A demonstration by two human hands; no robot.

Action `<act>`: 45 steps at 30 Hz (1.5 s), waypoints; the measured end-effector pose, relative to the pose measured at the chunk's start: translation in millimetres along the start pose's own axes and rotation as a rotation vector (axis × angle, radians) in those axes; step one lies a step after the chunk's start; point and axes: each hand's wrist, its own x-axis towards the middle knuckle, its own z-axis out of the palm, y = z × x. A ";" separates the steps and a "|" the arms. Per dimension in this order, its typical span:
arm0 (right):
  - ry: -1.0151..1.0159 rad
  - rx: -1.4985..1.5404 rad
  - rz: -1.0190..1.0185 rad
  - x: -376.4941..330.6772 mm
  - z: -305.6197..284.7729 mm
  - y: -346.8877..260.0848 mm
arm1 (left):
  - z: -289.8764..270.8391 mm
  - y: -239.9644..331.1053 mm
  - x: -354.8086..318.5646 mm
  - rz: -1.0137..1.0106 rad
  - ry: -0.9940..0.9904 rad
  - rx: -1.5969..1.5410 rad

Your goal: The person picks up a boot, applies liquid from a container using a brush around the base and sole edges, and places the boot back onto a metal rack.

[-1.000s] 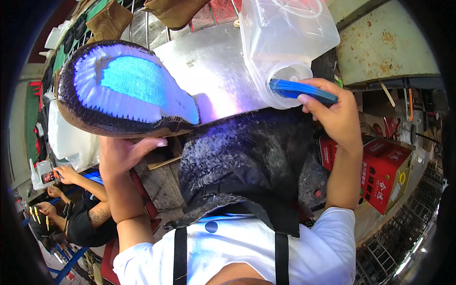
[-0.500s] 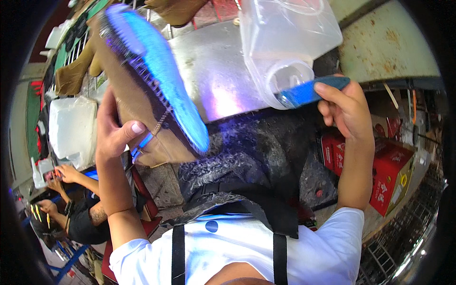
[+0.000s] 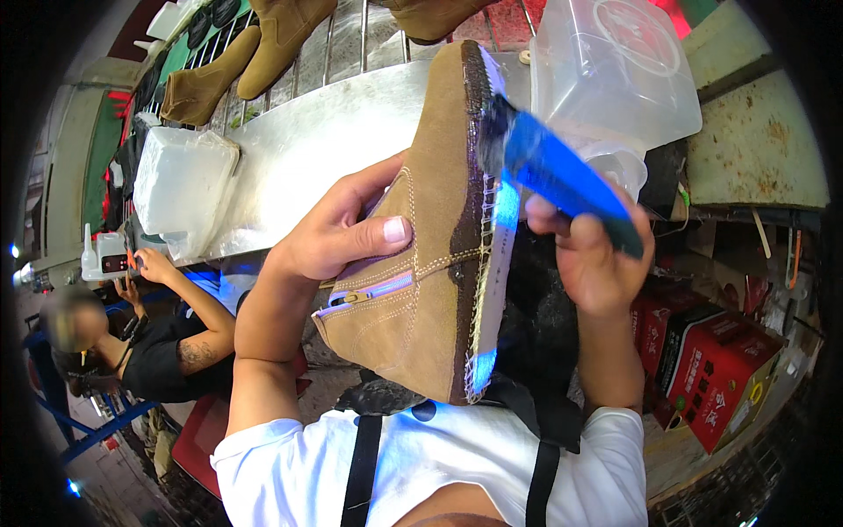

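A tan suede ankle boot (image 3: 435, 211) with a zipper and a stitched lower edge is gripped by my left hand (image 3: 351, 233), thumb across its side. Along that edge runs a dark, wet-looking band. My right hand (image 3: 597, 263) is closed round a flat blue brush (image 3: 562, 171). Dark bristles at the brush's tip touch the boot's edge near its far end. Just behind the right hand lies a translucent plastic jug (image 3: 615, 79) with a round opening, partly hidden by the hand and brush.
Several tan boots (image 3: 285, 44) stand on a metal rack beyond the metal worktop (image 3: 351, 114). A translucent container (image 3: 180, 180) sits at the worktop's left. Red cartons (image 3: 711, 360) are low on the right. Another person (image 3: 176, 321) works at the left.
The boot has swung right and turned, showing its zipper side instead of its sole. The brush has come out of the jug's opening and moved left and up onto the boot's edge.
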 end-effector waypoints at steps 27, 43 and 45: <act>-0.490 -0.875 -0.341 27.0 2.7 -85.8 | -2.9 25.3 -5.1 0.052 0.016 0.324; -0.486 -0.735 -0.263 13.7 -1.5 -74.3 | 4.8 27.5 0.5 0.047 0.062 0.236; -0.508 -0.770 -0.260 15.4 -2.0 -76.5 | 7.1 29.9 2.1 0.051 0.071 0.239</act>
